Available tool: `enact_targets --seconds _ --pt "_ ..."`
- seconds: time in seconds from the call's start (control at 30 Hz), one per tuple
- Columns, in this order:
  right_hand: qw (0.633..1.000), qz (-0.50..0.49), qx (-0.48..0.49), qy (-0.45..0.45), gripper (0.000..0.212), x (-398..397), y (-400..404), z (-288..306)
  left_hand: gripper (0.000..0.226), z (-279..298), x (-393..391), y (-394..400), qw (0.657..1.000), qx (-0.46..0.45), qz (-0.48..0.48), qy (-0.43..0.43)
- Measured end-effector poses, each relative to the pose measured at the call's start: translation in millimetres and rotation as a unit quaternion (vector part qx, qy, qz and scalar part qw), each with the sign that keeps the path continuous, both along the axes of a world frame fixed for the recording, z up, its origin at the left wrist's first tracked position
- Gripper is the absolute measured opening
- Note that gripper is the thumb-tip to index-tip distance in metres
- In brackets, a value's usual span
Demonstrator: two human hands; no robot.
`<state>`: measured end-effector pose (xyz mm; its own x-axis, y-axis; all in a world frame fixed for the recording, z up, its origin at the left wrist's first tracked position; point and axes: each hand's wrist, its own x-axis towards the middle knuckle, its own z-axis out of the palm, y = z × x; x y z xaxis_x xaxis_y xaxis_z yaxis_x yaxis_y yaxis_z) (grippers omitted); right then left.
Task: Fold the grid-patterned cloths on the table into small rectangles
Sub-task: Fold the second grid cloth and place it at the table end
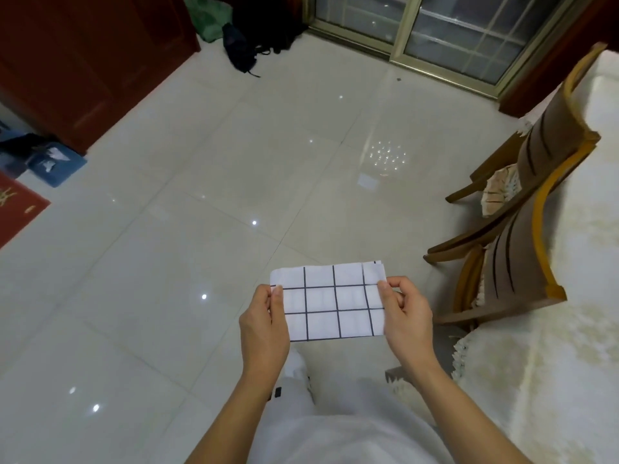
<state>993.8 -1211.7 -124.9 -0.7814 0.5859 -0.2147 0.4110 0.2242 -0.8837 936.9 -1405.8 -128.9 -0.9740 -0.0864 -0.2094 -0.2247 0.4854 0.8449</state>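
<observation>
A white cloth with a dark grid pattern (330, 301) is folded into a small rectangle and held up in the air over the tiled floor, in front of my body. My left hand (264, 324) pinches its left edge between thumb and fingers. My right hand (403, 311) pinches its right edge the same way. Layered edges show at the cloth's top right corner. The table with a cream lace cover (569, 296) runs along the right side; no other grid cloth is visible on it.
Two wooden chairs (522, 229) are pushed against the table on the right. A glossy tiled floor (201, 195) spreads ahead. A dark red cabinet (83, 61) stands at the left, a sliding glass door (452, 31) at the back, dark bags (248, 38) near it.
</observation>
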Motion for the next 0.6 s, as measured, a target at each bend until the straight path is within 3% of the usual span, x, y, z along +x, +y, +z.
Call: enact_targets --seconds 0.23,0.6 --pt "0.999 -0.045 0.004 0.000 0.016 -48.0 14.8 1.2 0.034 -0.3 -69.8 19.4 0.998 -0.005 -0.063 -0.001" --pt "0.994 -0.105 -0.024 -0.006 0.012 -109.9 99.7 -1.9 0.033 -4.6 -153.8 119.7 0.992 -0.009 -0.124 -0.001"
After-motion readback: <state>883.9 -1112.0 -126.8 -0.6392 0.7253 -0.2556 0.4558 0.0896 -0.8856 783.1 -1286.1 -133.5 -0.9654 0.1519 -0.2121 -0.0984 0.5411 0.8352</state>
